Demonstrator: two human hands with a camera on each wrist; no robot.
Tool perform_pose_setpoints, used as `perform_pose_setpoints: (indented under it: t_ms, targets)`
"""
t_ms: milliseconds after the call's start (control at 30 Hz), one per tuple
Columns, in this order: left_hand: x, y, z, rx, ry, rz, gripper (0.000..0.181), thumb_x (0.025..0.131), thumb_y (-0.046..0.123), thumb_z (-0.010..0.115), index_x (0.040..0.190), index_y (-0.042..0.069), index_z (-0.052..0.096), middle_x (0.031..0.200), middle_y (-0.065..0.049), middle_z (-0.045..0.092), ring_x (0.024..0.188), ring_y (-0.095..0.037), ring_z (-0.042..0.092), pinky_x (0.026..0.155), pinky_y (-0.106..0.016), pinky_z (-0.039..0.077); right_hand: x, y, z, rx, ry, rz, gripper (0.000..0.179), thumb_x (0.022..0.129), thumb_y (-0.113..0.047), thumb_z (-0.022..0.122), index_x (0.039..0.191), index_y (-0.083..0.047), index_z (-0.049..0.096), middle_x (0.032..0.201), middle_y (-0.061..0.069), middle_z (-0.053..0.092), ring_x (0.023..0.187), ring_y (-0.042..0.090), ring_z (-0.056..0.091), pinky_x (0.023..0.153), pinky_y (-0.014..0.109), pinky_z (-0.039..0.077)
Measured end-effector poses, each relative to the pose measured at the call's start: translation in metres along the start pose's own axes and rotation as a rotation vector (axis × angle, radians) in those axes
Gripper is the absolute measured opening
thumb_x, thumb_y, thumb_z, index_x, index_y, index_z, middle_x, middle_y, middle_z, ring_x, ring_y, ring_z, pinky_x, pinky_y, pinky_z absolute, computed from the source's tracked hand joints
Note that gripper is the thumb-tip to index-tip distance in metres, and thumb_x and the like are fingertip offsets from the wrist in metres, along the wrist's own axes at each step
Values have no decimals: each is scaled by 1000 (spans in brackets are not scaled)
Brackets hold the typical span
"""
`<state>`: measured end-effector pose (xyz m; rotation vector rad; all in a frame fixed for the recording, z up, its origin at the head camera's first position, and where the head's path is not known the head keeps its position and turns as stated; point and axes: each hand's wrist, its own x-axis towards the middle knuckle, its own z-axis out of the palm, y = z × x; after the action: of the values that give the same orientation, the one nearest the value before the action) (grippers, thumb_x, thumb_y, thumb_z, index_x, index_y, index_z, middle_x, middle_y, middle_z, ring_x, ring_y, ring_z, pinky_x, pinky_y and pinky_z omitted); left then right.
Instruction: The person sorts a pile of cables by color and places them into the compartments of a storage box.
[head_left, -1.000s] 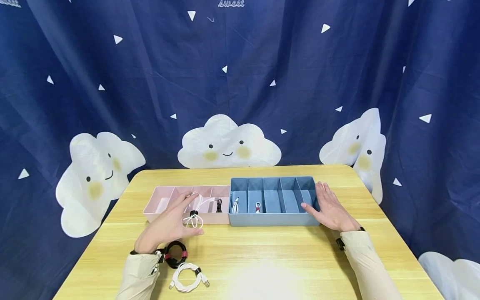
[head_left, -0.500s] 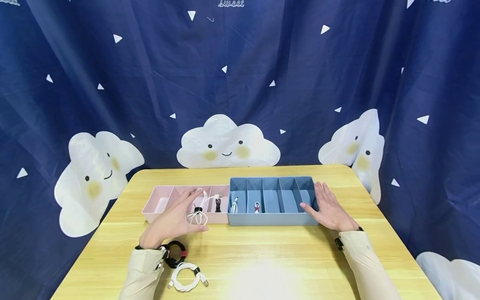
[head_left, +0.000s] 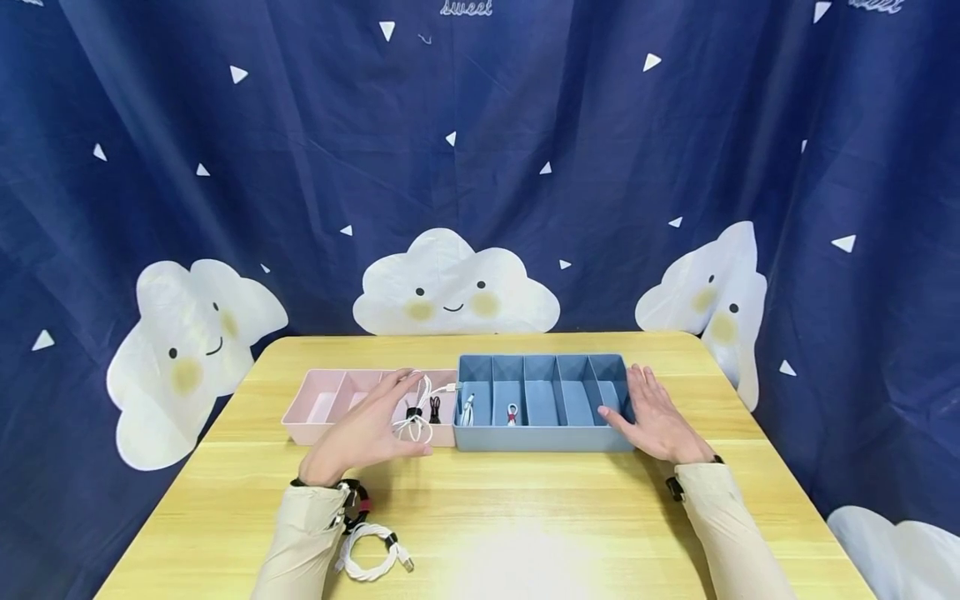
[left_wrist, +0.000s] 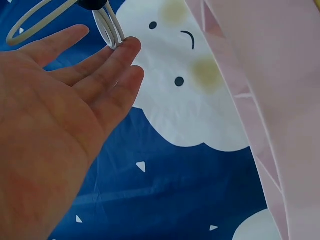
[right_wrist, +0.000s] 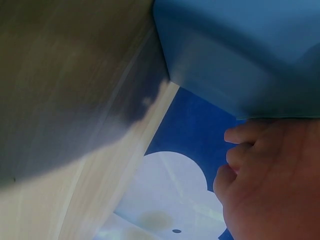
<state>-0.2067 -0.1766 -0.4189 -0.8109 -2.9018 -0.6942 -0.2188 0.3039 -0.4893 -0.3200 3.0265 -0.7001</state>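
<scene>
In the head view my left hand (head_left: 367, 433) holds a white cable (head_left: 420, 408), coiled and bound with a black tie, between thumb and fingers. The cable overlaps the right part of the pink divided box (head_left: 300, 433), its plug sticking out to the right. The left wrist view shows its loops (left_wrist: 107, 30) at the fingertips. My right hand (head_left: 660, 421) rests against the right end of the blue divided box (head_left: 547, 439), fingers straight along the outer wall, thumb over the front corner.
A black cable bundle (head_left: 435, 409) lies in the pink box. White cables (head_left: 467, 411) and a small red-tied one (head_left: 512, 414) lie in the blue box. On the table, a black coil (head_left: 364, 506) and a white coiled cable (head_left: 358, 569) sit near my left wrist.
My left hand has moved right with the white cable, from the middle of the pink box toward its right end. The right hand stays at the blue box.
</scene>
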Motion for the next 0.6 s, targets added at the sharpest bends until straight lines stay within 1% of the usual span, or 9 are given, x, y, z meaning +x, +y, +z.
perform_pose_setpoints:
  t_ms: [200, 367, 533, 600]
  targets:
    - [6, 8, 1, -36, -16, 11, 111, 72, 57, 88, 160, 11, 38, 164, -15, 37, 147, -37, 46, 114, -55, 46, 0, -3, 0, -1, 7, 0, 104, 101, -63, 48, 162, 8, 2, 170, 32, 2, 159, 50, -4, 126, 68, 5]
    - [14, 14, 4, -79, -37, 25, 112, 72, 55, 89, 161, 12, 36, 165, -17, 34, 147, -39, 44, 115, -57, 45, -1, -3, 0, -3, 20, -3, 103, 102, -62, 48, 162, 9, 4, 170, 33, 4, 159, 51, -2, 126, 68, 6]
    - [21, 18, 7, -100, -47, 25, 112, 72, 60, 88, 162, 19, 35, 166, -12, 33, 150, -35, 40, 115, -56, 45, -2, -3, 1, 0, 16, -3, 103, 102, -62, 48, 162, 9, 3, 170, 33, 3, 159, 50, -3, 127, 67, 5]
    - [24, 20, 9, -84, -46, 30, 113, 71, 65, 86, 162, 20, 35, 166, -10, 34, 152, -34, 39, 114, -57, 45, -1, -2, 1, -3, 10, -1, 104, 102, -63, 48, 162, 9, 3, 170, 32, 3, 159, 50, -3, 127, 67, 5]
